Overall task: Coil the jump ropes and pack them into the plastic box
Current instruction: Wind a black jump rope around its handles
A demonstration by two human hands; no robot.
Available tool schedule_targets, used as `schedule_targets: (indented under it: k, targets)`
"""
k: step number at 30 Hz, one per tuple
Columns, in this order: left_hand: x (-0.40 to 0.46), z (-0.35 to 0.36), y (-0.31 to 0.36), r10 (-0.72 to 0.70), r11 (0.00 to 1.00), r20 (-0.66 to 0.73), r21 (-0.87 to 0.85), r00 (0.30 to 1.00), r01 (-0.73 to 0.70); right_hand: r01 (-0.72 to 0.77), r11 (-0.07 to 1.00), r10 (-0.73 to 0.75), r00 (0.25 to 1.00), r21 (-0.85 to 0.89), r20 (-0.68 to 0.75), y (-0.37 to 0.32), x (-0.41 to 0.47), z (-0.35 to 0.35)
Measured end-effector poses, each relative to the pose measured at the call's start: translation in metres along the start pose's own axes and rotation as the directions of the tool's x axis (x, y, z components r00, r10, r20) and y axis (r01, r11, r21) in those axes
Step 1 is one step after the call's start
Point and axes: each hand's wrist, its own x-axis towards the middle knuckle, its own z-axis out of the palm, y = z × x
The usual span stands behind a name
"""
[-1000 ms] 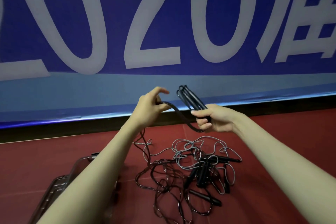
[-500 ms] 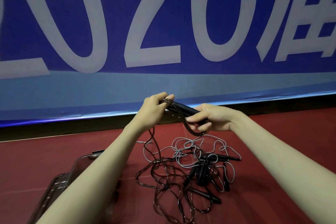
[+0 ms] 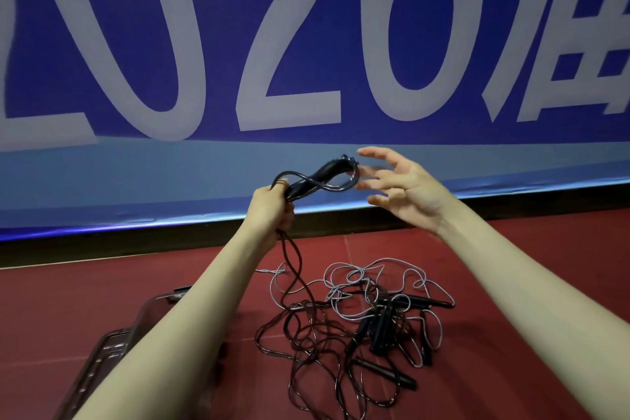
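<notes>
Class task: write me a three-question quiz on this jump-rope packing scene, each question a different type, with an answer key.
1. True or false: the right hand grips the black handles.
2. Multiple choice: the plastic box lies (A) under the left forearm, (B) beside the right elbow, (C) on top of the rope pile.
3. Short answer: where does the dark cord hanging from the left hand lead?

Key
1. False: its fingers are spread, and the left hand grips them.
2. A
3. Down into the tangled pile on the red floor.
</notes>
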Motion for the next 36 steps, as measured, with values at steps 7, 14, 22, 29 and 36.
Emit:
schedule_targets:
  k: [7, 14, 22, 29, 36]
  targets:
    - [-0.003, 0.007, 0.002, 0.006, 1.0, -0.002, 0.017, 1.0, -0.006, 0.209, 0.78, -0.255, 0.967, -0.59, 0.006, 0.01, 0.001, 0.02]
    - [-0.005, 0.011, 0.001, 0.028, 0.999, 0.004, 0.041, 1.0, -0.028, 0.361, 0.674, -0.426, 0.903, -0.645, 0.06, 0.015, 0.003, 0.03]
    - [-0.007, 0.015, -0.001, 0.158, 0.973, -0.062, 0.182, 0.985, -0.145, 0.304, 0.756, -0.48, 0.859, -0.58, -0.176, 0.021, 0.003, 0.029]
    - [-0.004, 0.019, 0.002, 0.356, 0.898, -0.163, 0.332, 0.92, -0.289, 0.235, 0.75, -0.497, 0.817, -0.618, -0.291, 0.026, 0.013, 0.027]
    - [-0.001, 0.011, 0.002, 0.443, 0.85, -0.202, 0.405, 0.874, -0.337, 0.142, 0.138, -0.535, 0.844, -0.98, 0.047, 0.025, 0.009, 0.01]
